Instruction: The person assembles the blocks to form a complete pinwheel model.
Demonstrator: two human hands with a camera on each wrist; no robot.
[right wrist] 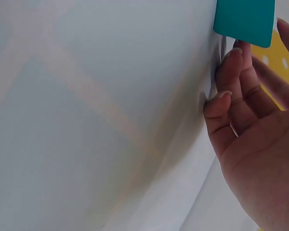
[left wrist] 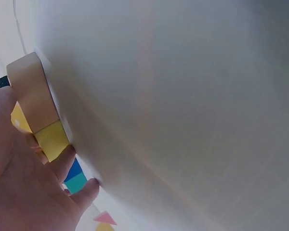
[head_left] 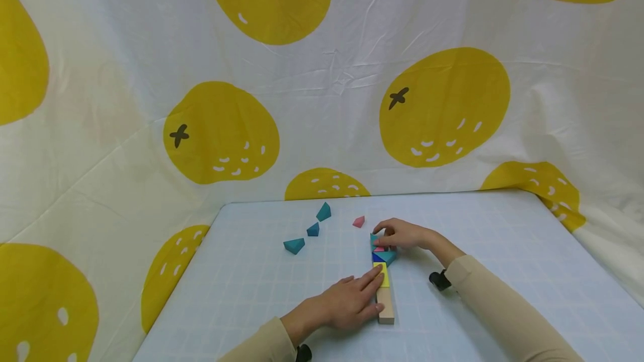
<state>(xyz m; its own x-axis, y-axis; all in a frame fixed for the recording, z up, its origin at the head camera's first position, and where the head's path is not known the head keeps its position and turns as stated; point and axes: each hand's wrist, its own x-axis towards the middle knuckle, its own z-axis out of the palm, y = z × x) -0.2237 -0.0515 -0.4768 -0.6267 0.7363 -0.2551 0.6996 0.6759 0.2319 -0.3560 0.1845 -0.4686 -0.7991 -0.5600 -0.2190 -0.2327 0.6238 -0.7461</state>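
Note:
A row of blocks runs away from the near side of the table. A plain wooden block (head_left: 386, 306) lies nearest, then a yellow block (head_left: 386, 278), a blue piece (head_left: 378, 257), a larger teal piece (head_left: 388, 257), a pink piece (head_left: 379, 249) and a narrow teal piece (head_left: 374, 241). My left hand (head_left: 352, 301) rests against the wooden and yellow blocks, fingers extended. At the far end, my right hand (head_left: 405, 234) bends over the pieces with fingers loosely curved. In the right wrist view, its fingertips are right at a teal block (right wrist: 244, 21), and the thumb stands apart.
Left of the row lie loose teal pieces, one at the back (head_left: 324, 212) and one nearer (head_left: 294, 246), with a blue-teal piece (head_left: 313, 229) between them. A small pink piece (head_left: 359, 222) lies beyond the row. A fruit-print curtain (head_left: 347, 127) hangs behind the table (head_left: 261, 295).

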